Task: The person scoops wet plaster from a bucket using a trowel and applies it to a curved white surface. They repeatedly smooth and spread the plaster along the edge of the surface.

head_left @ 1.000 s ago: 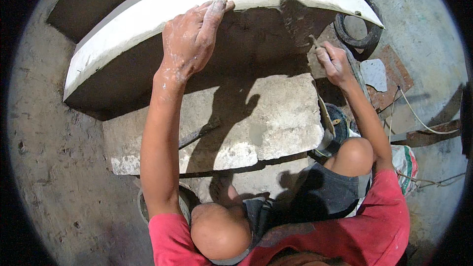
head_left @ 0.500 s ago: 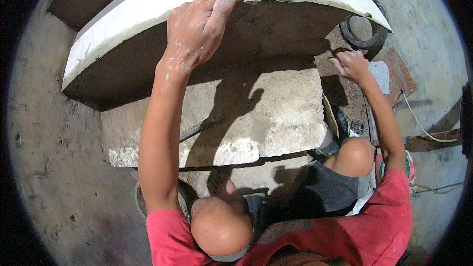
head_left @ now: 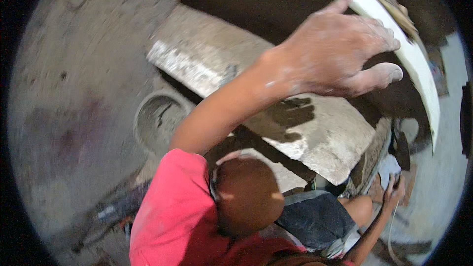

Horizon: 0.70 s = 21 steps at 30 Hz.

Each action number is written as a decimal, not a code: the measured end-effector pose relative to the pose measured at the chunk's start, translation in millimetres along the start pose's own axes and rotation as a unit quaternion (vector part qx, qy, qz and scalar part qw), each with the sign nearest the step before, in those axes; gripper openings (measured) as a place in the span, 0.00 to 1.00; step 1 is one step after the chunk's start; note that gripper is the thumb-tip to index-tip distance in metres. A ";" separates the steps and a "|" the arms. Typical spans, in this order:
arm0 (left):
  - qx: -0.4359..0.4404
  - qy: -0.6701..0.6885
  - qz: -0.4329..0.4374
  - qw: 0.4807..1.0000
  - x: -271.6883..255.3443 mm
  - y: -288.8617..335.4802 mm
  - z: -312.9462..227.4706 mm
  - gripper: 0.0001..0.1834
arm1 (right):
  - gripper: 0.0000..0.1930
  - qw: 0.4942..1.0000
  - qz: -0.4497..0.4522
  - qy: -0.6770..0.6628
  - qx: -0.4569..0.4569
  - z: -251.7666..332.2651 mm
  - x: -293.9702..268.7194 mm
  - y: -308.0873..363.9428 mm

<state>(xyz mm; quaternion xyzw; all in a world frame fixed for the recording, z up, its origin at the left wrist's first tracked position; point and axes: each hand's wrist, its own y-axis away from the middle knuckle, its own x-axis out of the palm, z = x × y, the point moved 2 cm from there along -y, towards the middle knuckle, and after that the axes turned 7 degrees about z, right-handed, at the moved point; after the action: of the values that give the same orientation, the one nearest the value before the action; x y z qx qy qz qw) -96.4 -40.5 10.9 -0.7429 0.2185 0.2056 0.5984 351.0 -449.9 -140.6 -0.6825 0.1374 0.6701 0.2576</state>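
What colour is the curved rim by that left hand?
The curved rim by the left hand is white, showing best in the head view.

Bucket (head_left: pixel 138 119) is sitting near-left of slab (head_left: pixel 340 135); curved panel (head_left: pixel 420 76) is running behind it; flat plate (head_left: pixel 388 167) is lying right of it; knee (head_left: pixel 249 197) is jutting before it.

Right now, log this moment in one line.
left hand: open, over curved white rim | right hand: near flat white piece, grip unclear | grey mix: in round bucket
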 end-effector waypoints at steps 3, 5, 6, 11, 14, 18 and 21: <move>-0.219 -0.048 -0.034 0.974 -102.8 106.9 15.7 0.20 | 0.24 0.996 -0.021 -0.038 -0.075 59.4 -42.2 -13.3; -0.386 -0.152 -0.113 0.903 -174.2 194.0 22.3 0.20 | 0.27 0.988 0.007 -0.061 -0.143 102.9 -66.4 -25.8; -0.445 -0.190 -0.128 0.866 -204.2 241.0 18.7 0.22 | 0.25 0.981 0.063 -0.095 -0.159 128.4 -69.7 -35.6; -0.767 -0.230 0.011 0.599 -284.1 456.0 -8.1 0.27 | 0.24 0.937 0.208 -0.041 -0.278 278.3 -83.9 -31.3; -0.813 -0.061 -0.051 0.577 -282.5 522.3 -19.6 0.24 | 0.25 0.916 0.192 -0.017 -0.351 378.7 -93.2 -22.6; -0.820 0.022 -0.129 0.557 -266.9 525.3 -38.4 0.21 | 0.19 0.895 0.193 -0.009 -0.401 492.1 -95.0 -16.1; -0.796 0.017 -0.148 0.586 -256.4 498.8 -50.3 0.20 | 0.16 0.866 0.222 -0.004 -0.449 555.1 -71.7 -1.1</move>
<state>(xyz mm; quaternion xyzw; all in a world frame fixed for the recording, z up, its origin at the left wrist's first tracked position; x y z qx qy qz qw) -589.1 -163.5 -232.4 -0.9480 -0.1355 0.1929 -0.2139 -121.4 -162.9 -52.6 -0.6732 -0.0319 0.7016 -0.2314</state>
